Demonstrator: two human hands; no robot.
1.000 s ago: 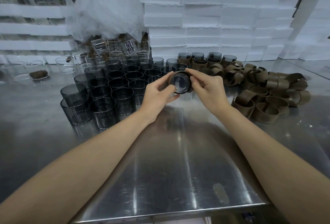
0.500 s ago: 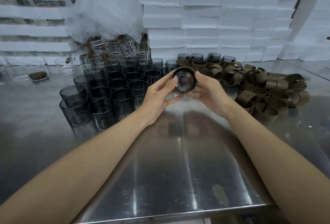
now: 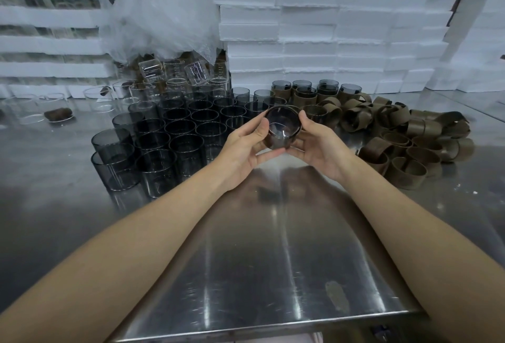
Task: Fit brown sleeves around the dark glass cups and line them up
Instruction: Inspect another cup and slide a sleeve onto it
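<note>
While both hands hold it raised over the steel table (image 3: 259, 247), the dark glass cup (image 3: 282, 124) tips its mouth toward the camera, so only a strip of its brown sleeve (image 3: 274, 142) shows under the rim. The left hand (image 3: 246, 148) curls round one side, the right hand (image 3: 319, 146) round the other, fingertips partly hidden behind it. To its left crowd bare cups (image 3: 175, 129), to its right loose sleeves (image 3: 404, 135).

Head-worn camera looks forward and down (wide-angle, close) over the steel table (image 3: 246, 260).
</note>
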